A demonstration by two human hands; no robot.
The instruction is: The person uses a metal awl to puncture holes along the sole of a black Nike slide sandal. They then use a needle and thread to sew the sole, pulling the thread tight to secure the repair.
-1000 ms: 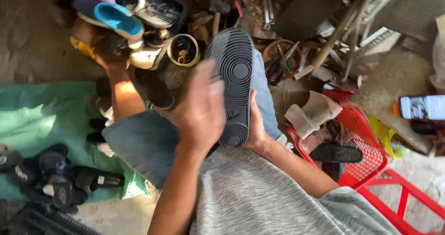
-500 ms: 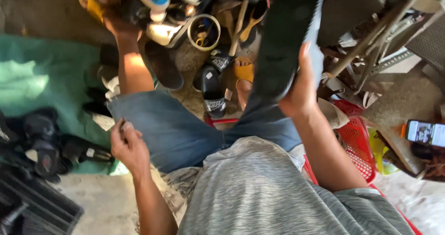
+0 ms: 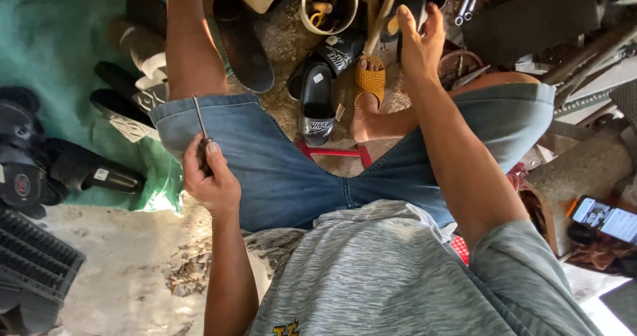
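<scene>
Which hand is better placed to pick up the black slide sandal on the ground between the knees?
Right. The right hand is open, empty and stretched forward past the knee, near the black slide sandal. The left hand sits back on the thigh, closed around a thin metal tool.

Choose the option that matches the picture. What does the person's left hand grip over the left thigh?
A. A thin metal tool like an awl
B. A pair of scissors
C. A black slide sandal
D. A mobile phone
A: the left hand is closed around a thin metal tool whose shaft sticks up over the denim shorts.
</scene>
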